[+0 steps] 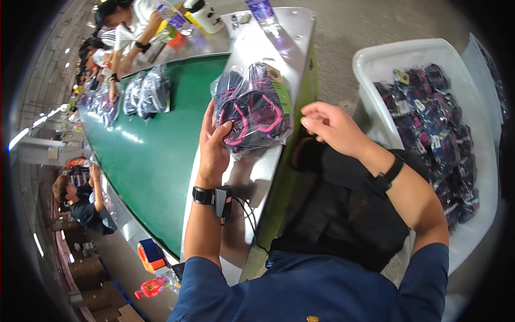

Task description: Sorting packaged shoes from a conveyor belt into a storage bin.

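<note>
My left hand [213,147] grips the near left side of a clear plastic bag [252,110], its thumb pressed on the front. Inside the bag is what looks like a pair of dark navy shoes with bright pink trim, and a green label shows along its right edge. The bag is held over the metal edge of the table [247,48]. To the right of it, my right hand [333,127] hangs in the air, apart from the bag, with loosely bent fingers and nothing in them.
A green conveyor belt [155,145] runs along the left, carrying more bagged goods [147,94]. At my right stands a white tub [370,53] piled with similar bags [434,123]. Co-workers [126,27] work across the belt. Bottles [204,16] and tape rolls [152,255] sit around the edges.
</note>
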Demonstrator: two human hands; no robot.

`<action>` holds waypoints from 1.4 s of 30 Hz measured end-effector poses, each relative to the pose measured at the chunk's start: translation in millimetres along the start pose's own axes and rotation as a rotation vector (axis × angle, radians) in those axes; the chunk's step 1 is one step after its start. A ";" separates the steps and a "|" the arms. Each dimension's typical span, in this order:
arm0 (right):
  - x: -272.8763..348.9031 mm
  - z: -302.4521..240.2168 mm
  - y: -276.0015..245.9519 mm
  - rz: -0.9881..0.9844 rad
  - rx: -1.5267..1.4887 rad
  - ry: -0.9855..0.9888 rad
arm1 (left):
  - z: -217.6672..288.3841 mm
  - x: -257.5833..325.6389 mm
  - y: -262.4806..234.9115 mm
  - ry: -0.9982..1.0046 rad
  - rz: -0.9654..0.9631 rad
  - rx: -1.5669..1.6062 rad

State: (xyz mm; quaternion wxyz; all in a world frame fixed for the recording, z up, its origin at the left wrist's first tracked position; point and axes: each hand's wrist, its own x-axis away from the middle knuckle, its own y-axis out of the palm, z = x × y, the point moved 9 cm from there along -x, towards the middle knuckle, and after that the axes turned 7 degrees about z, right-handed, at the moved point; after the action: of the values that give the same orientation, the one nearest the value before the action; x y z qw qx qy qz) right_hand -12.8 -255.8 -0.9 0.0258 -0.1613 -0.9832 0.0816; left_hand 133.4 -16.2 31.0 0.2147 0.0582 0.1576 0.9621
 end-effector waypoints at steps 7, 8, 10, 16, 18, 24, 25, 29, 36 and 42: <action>-2.1 9.6 -1.0 0.008 -0.155 0.210 | -29.9 19.0 52.7 -0.039 -0.080 -0.059; -1.1 14.8 -3.4 0.015 -0.140 0.225 | -29.7 23.5 61.8 -0.040 -0.110 -0.095; -0.6 14.9 0.0 -0.011 -0.152 0.234 | -25.9 25.4 58.5 0.036 -0.159 -0.166; 6.4 10.8 1.5 -0.043 -0.224 0.285 | -32.0 19.4 44.7 0.063 -0.182 -0.088; 6.1 12.7 2.2 -0.030 -0.275 0.292 | -30.4 19.1 43.7 0.045 -0.163 -0.056; 7.8 10.7 2.0 0.004 -0.328 0.239 | -24.4 20.8 45.4 -0.019 -0.162 0.005; 8.9 9.9 3.1 -0.001 -0.322 0.235 | -24.2 20.3 43.8 -0.005 -0.153 -0.013; 14.7 1.7 3.0 0.036 -0.239 0.186 | -19.6 21.0 41.7 0.035 -0.137 0.000; 19.0 -10.5 -0.4 0.053 -0.238 0.069 | -16.7 17.5 44.6 0.054 -0.229 0.066; 19.1 -13.6 0.4 0.046 -0.302 0.027 | -14.4 15.1 42.9 -0.009 -0.255 0.139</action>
State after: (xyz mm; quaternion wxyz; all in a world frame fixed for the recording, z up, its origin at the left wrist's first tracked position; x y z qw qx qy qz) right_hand -29.7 -247.3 12.9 0.0127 -0.1867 -0.9799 -0.0688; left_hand 100.3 -50.5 32.2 0.3311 0.0568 0.2292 0.9136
